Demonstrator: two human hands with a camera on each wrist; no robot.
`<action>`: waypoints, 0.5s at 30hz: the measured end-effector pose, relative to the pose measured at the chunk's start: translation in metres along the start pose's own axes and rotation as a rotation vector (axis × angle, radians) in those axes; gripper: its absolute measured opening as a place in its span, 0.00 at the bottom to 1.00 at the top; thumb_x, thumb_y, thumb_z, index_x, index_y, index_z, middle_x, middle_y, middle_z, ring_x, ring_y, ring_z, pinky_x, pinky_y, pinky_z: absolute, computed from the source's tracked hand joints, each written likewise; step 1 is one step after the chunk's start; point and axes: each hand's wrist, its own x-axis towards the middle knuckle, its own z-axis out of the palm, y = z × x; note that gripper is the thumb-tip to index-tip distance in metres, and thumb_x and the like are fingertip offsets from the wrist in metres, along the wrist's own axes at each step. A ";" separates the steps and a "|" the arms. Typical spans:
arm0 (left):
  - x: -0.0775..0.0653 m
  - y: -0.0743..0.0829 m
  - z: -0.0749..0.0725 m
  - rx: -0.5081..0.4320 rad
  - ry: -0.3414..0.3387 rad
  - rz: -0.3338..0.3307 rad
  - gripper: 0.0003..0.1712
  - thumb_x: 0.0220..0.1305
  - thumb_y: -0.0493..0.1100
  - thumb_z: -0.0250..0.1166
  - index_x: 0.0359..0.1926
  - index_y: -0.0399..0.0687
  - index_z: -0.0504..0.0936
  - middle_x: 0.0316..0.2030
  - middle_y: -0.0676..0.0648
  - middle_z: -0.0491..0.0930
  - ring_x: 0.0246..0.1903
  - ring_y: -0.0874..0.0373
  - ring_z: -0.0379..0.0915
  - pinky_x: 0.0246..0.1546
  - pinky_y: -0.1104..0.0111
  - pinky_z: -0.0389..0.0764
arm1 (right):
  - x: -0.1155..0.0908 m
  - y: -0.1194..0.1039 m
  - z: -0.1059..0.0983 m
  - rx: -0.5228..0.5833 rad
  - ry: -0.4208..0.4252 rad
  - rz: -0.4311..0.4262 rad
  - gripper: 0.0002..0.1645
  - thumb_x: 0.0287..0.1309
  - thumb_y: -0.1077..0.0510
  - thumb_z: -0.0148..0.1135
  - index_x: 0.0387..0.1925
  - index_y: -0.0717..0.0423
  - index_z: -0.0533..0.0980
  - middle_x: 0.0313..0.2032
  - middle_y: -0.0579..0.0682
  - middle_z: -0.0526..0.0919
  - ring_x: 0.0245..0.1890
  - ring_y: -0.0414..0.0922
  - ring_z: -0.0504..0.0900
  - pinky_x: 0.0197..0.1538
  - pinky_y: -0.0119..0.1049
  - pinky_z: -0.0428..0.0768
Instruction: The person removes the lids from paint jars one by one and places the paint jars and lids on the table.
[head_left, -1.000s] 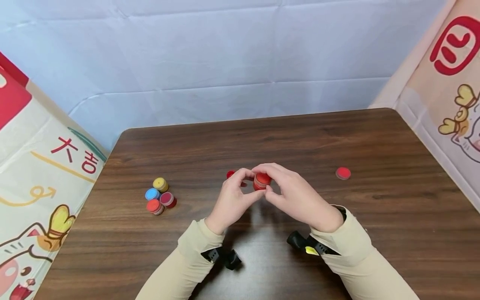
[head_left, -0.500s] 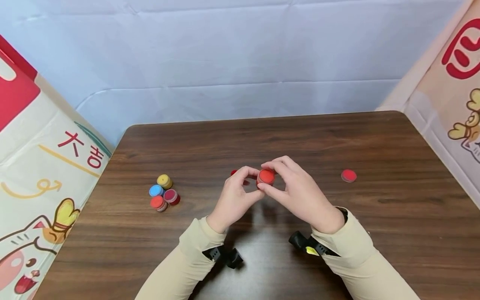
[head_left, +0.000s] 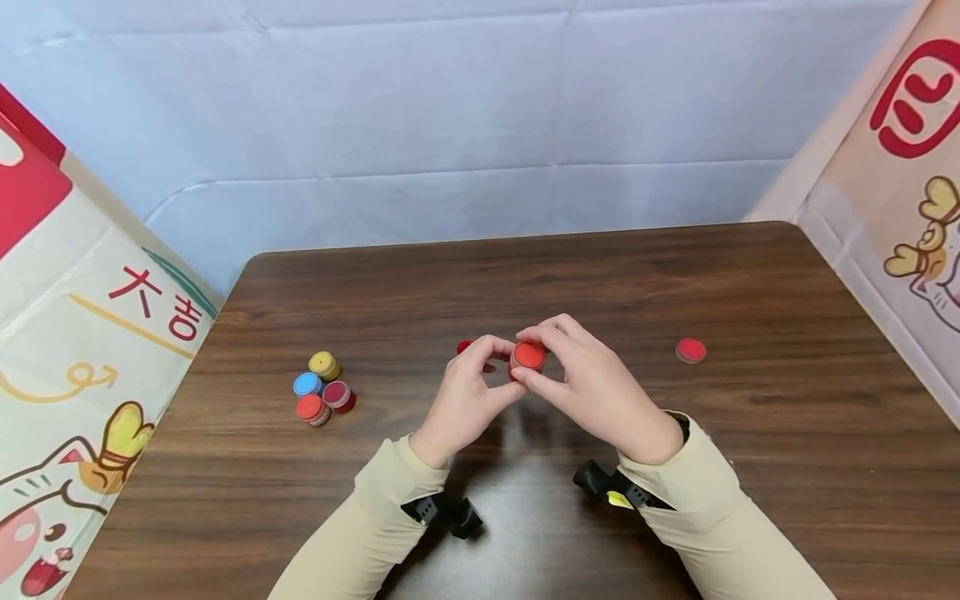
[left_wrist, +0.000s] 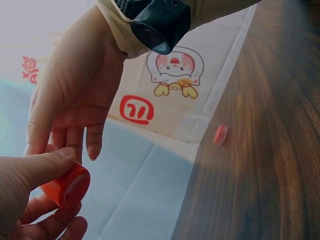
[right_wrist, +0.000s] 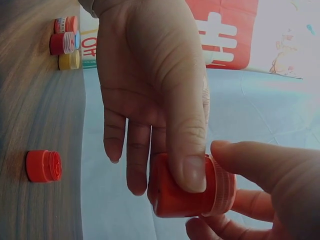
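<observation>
Both hands grip one small red paint jar [head_left: 528,357] above the middle of the table. My left hand [head_left: 467,402] pinches its body between thumb and fingers. My right hand [head_left: 596,387] has thumb and fingertips round the ridged clear-edged lid [right_wrist: 225,185], which sits on the jar. In the right wrist view the jar lies sideways between the hands. A second red jar [right_wrist: 41,166] stands open on the table, mostly hidden behind my left hand in the head view. A loose round red lid [head_left: 691,350] lies to the right.
At the left of the brown table [head_left: 405,292] several lidded paint jars stand grouped: yellow [head_left: 325,365], blue [head_left: 307,384], dark red [head_left: 339,397] and orange-red [head_left: 312,409]. Cloth hangings [head_left: 450,100] enclose the back and sides. Each wrist carries a black camera.
My right thumb and fingers have shifted round the lid, and the jar's top now faces the head camera more. The left hand keeps its grip; the head view has moved slightly.
</observation>
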 end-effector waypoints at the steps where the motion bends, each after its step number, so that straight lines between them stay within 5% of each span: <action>1: 0.000 0.000 0.000 0.000 0.000 0.000 0.15 0.50 0.34 0.69 0.41 0.45 0.78 0.37 0.53 0.79 0.41 0.61 0.73 0.43 0.61 0.74 | 0.000 0.000 0.000 0.002 0.000 0.000 0.19 0.54 0.53 0.67 0.47 0.53 0.76 0.41 0.44 0.73 0.34 0.37 0.73 0.36 0.34 0.74; 15: 0.001 -0.001 0.002 -0.001 -0.016 0.003 0.15 0.51 0.35 0.69 0.41 0.44 0.78 0.38 0.51 0.79 0.42 0.59 0.73 0.44 0.59 0.74 | -0.001 -0.001 -0.003 -0.010 -0.020 -0.016 0.21 0.53 0.55 0.67 0.49 0.55 0.75 0.43 0.45 0.74 0.36 0.37 0.74 0.38 0.34 0.75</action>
